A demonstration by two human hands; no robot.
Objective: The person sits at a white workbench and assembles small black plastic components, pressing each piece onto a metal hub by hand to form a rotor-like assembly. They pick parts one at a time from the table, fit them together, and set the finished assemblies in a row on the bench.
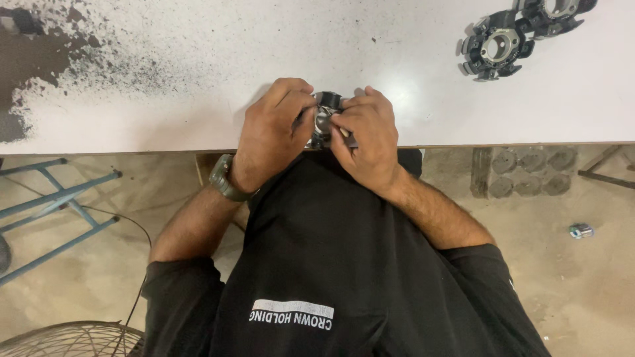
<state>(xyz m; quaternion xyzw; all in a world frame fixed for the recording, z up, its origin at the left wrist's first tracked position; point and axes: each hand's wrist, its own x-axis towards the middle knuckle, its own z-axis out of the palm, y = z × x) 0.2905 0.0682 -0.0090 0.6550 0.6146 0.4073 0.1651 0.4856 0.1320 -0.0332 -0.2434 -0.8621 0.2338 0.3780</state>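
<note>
While resting on white laminate, left hand [274, 125] and right hand [367, 135] pinch one part [325, 118] — round, dark metal.

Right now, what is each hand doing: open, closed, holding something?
Left hand: closed on the small dark metal part at the table edge.
Right hand: closed on the same part.

white table [165, 106], dusty concrete floor [562, 291]

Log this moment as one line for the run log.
left hand: gripping metal part | right hand: gripping same part | place: table edge | far right: two ring parts
</note>
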